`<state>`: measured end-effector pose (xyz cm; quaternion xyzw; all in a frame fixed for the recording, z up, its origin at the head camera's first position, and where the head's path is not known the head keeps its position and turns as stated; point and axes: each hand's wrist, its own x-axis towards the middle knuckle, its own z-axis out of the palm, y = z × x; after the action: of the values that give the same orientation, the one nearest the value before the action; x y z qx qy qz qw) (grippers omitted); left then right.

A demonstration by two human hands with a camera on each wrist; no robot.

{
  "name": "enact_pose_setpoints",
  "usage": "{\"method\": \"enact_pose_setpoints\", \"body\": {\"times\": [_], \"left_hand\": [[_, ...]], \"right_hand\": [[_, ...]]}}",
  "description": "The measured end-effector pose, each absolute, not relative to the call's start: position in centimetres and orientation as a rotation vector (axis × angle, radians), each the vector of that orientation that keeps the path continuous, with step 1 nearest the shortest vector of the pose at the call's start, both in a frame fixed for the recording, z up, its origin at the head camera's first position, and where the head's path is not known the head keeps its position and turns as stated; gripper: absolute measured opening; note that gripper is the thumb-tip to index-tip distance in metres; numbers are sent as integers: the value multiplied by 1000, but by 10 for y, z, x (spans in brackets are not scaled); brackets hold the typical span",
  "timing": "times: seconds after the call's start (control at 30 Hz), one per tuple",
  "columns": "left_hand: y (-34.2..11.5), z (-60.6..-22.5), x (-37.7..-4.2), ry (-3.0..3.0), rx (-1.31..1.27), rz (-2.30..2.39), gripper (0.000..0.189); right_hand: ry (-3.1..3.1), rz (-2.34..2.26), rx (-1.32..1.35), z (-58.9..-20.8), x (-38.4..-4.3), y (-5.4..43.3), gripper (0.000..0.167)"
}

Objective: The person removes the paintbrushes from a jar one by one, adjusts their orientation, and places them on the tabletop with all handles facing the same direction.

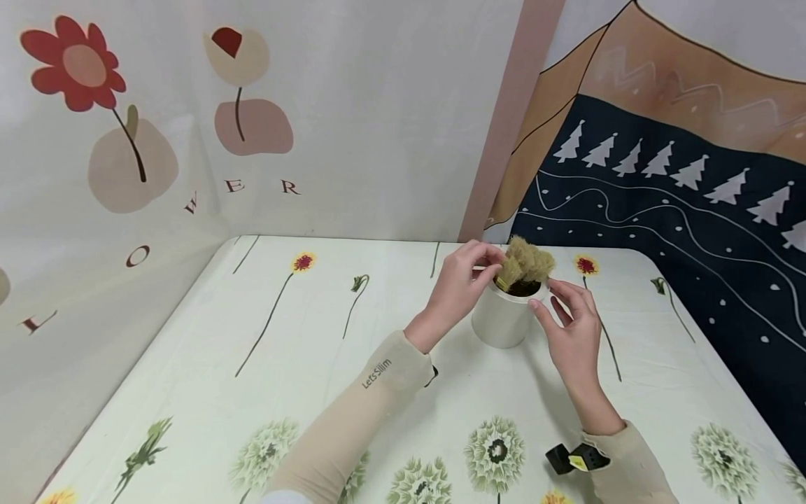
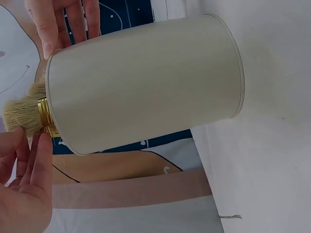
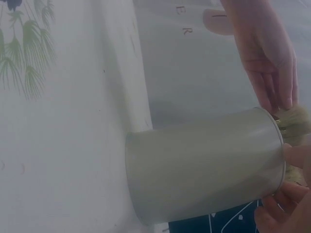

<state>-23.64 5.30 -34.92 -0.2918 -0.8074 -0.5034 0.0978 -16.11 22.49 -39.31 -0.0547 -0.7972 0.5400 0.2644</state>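
A cream cylindrical container (image 1: 504,320) stands upright on the table. Several brushes with tan bristles (image 1: 529,260) stick up out of its dark opening, bunched together. My left hand (image 1: 458,281) is at the rim's left side. In the left wrist view, its thumb and fingers pinch a brush (image 2: 23,114) near the gold ferrule (image 2: 45,112), just outside the rim. My right hand (image 1: 574,337) is at the right side, thumb and fingertips touching the rim, fingers loosely spread. The brush handles are hidden inside the container.
A pale tablecloth (image 1: 378,392) printed with flowers covers the table. Behind it hangs a light cloth (image 1: 378,140) with flower prints, and to the right a dark one (image 1: 630,203) with white trees. A small black device (image 1: 579,458) is on the right wrist.
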Motion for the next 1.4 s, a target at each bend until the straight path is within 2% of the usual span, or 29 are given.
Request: {"method": "enact_pose_setpoints", "body": {"times": [0.33, 0.7, 1.2, 1.4], "left_hand": [[53, -349, -241, -2451, -1012, -1519, 8], [47, -350, -246, -2390, -1090, -1826, 9], [37, -326, -243, -2021, -804, -2143, 14], [25, -310, -242, -1841, -768, -2144, 15]], "right_hand": [[-2156, 1457, -150, -392, -160, 224, 44], [-2161, 1459, -144, -391, -161, 224, 44], [-2181, 1446, -147, -391, -161, 224, 44], [-2180, 1441, -147, -391, -160, 225, 44]]}}
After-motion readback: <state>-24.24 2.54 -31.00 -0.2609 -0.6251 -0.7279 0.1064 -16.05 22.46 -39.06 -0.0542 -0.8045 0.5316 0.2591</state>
